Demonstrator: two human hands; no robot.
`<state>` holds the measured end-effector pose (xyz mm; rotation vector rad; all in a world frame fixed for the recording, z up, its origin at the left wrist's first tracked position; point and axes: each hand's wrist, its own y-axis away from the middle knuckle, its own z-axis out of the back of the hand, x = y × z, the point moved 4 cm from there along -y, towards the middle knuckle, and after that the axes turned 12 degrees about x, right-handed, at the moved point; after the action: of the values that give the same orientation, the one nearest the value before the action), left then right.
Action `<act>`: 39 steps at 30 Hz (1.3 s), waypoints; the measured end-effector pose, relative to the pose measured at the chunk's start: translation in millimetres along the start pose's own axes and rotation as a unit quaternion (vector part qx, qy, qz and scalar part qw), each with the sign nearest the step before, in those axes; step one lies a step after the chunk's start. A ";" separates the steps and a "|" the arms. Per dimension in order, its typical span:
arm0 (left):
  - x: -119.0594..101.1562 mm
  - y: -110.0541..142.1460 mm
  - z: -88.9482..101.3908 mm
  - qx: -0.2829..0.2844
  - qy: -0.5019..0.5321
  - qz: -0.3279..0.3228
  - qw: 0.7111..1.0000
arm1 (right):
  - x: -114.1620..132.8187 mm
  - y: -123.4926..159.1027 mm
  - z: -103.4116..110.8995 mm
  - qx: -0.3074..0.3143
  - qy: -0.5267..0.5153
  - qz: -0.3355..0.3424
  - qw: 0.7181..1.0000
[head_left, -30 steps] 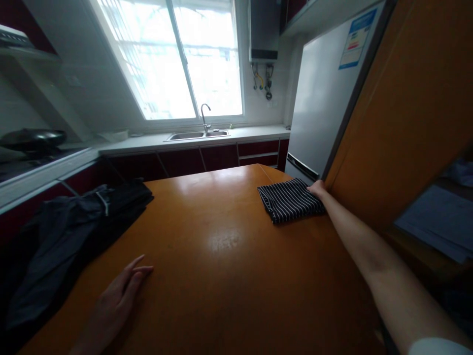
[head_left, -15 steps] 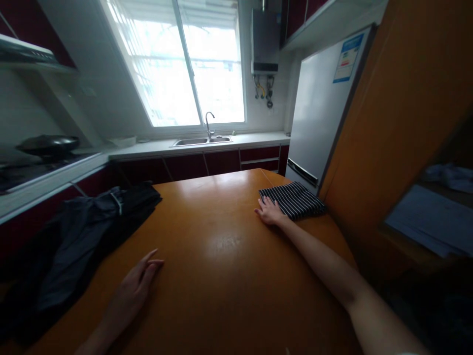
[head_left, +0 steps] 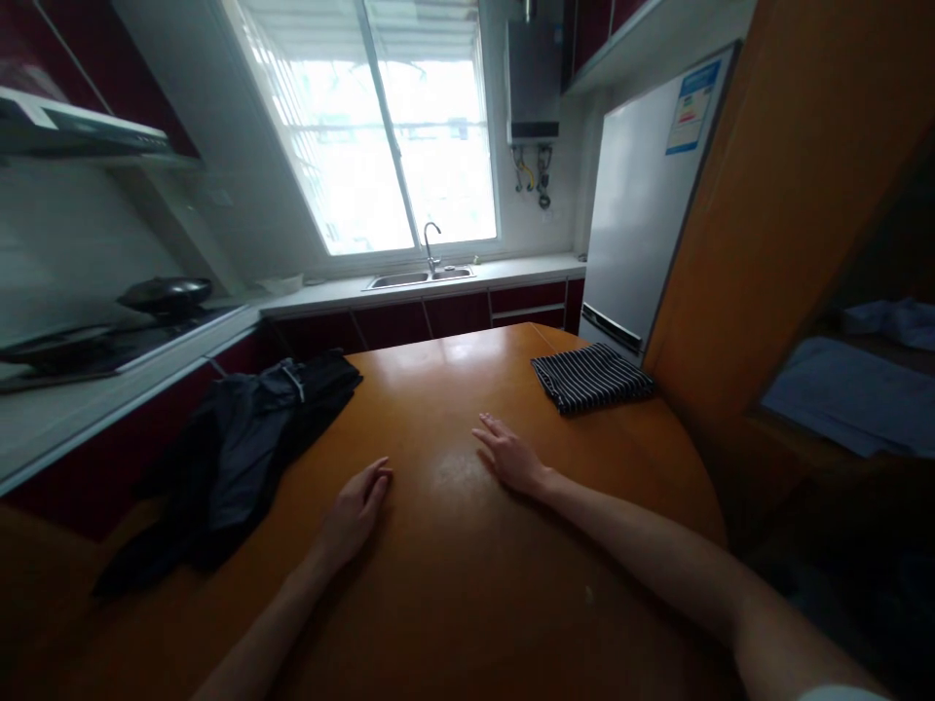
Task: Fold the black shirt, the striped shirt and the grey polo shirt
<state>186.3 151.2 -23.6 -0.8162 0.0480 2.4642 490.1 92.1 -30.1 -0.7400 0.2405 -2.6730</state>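
Note:
On the right of the wooden table [head_left: 438, 565] lies a folded black cloth with white stripes [head_left: 593, 378]. My right hand [head_left: 511, 458] is just over the middle of the table, apart from that cloth, with its fingers spread and nothing in them. Left of it, my left hand [head_left: 356, 511] is low over the tabletop, its fingers loosely curved and holding nothing. Dark clothing [head_left: 248, 438], black and grey with a pale drawstring, lies loosely along the table's left edge, a short way from my left hand.
Behind the table a counter carries a sink [head_left: 420, 279] with a tap, under a bright window. A stove with a wok [head_left: 168, 295] is at the left. The fridge [head_left: 650, 204] and a wooden panel [head_left: 796, 195] bound the right side; more folded cloth [head_left: 854, 389] sits beyond.
My right hand has left the striped cloth and moved left and nearer over the bare tabletop. My left hand has moved right, towards the middle. The view has turned slightly left.

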 end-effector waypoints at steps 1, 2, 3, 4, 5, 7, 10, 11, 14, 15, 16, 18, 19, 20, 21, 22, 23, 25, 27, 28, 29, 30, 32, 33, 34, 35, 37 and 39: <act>-2.8 1.1 -1.7 0.004 0.002 -0.007 1.000 | -0.3 0.5 0.0 -0.003 -0.006 -0.002 1.000; -5.8 2.4 -3.2 0.008 0.002 -0.014 1.000 | -1.7 0.8 0.5 -0.005 -0.010 -0.006 1.000; -9.1 3.9 -4.2 0.010 0.001 -0.021 1.000 | -3.5 0.9 0.8 -0.006 -0.014 -0.012 1.000; -12.6 5.7 -5.1 0.013 -0.001 -0.028 1.000 | -5.4 1.2 0.9 -0.007 -0.015 -0.019 1.000; -16.1 7.6 -5.6 0.013 -0.004 -0.034 0.999 | -7.1 1.8 0.6 -0.007 -0.016 -0.025 1.000; -22.7 11.5 -6.2 0.012 -0.009 -0.047 0.999 | -9.7 3.8 -1.6 -0.009 -0.016 -0.035 0.999; -29.4 15.4 -6.9 0.007 -0.019 -0.063 0.998 | -16.1 8.9 -6.3 -0.027 -0.032 -0.061 0.997; -30.7 16.1 -7.3 0.006 -0.022 -0.069 0.997 | -19.2 10.5 -8.6 -0.026 -0.041 -0.067 0.997; -31.8 17.3 -8.8 0.009 -0.032 -0.076 0.997 | -28.7 14.1 -14.9 -0.023 -0.062 -0.058 0.996; -31.8 17.7 -9.3 0.009 -0.035 -0.074 0.997 | -32.1 14.8 -16.4 -0.023 -0.067 -0.053 0.996; -32.0 18.1 -9.7 0.009 -0.038 -0.072 0.997 | -35.5 15.1 -17.7 -0.023 -0.071 -0.048 0.996; -32.9 19.1 -10.5 0.010 -0.041 -0.071 0.997 | -41.8 14.7 -19.5 -0.025 -0.078 -0.039 0.996; -33.5 19.5 -10.8 0.012 -0.042 -0.071 0.996 | -44.8 14.2 -20.1 -0.027 -0.080 -0.035 0.996; -34.2 19.9 -11.1 0.013 -0.043 -0.072 0.996 | -47.5 13.5 -20.6 -0.028 -0.081 -0.031 0.996; -34.8 20.3 -11.2 0.014 -0.043 -0.073 0.996 | -50.1 12.8 -20.8 -0.030 -0.082 -0.029 0.996; -35.2 20.6 -11.3 0.015 -0.043 -0.073 0.996 | -52.6 12.1 -21.0 -0.031 -0.082 -0.028 0.996; -35.4 20.8 -11.3 0.016 -0.043 -0.073 0.996 | -54.8 11.6 -21.1 -0.031 -0.081 -0.029 0.996; -35.1 21.1 -11.3 0.017 -0.042 -0.071 0.996 | -58.1 11.0 -20.9 -0.029 -0.081 -0.031 0.996; -34.3 21.1 -11.4 0.017 -0.040 -0.071 0.997 | -59.9 11.1 -20.3 -0.029 -0.082 -0.031 0.996; -33.7 21.1 -11.6 0.017 -0.039 -0.072 0.997 | -60.3 11.3 -20.1 -0.027 -0.084 -0.031 0.996; -33.1 21.0 -11.9 0.016 -0.038 -0.072 0.997 | -60.3 11.5 -19.8 -0.025 -0.086 -0.030 0.996; -32.7 20.9 -12.2 0.016 -0.037 -0.072 0.997 | -60.1 11.8 -19.6 -0.023 -0.089 -0.030 0.995; -32.2 20.6 -12.9 0.017 -0.035 -0.074 0.996 | -59.4 12.3 -18.9 -0.021 -0.092 -0.034 0.995; -32.2 20.5 -13.1 0.018 -0.035 -0.075 0.996 | -58.9 12.4 -18.4 -0.022 -0.093 -0.036 0.995; -32.3 20.3 -13.2 0.019 -0.035 -0.077 0.996 | -58.4 12.6 -17.8 -0.024 -0.094 -0.039 0.995; -32.5 20.2 -13.2 0.019 -0.035 -0.078 0.996 | -58.0 12.6 -17.3 -0.025 -0.094 -0.042 0.994; -32.8 20.0 -13.0 0.019 -0.036 -0.078 0.996 | -57.6 12.6 -16.4 -0.029 -0.094 -0.047 0.994; -33.1 19.7 -12.8 0.019 -0.037 -0.077 0.996 | -57.7 12.5 -16.0 -0.030 -0.094 -0.046 0.994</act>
<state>205.5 115.9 -18.0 -0.6848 0.0034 2.3393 531.5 103.5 -73.6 -1.0393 0.2451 -2.6674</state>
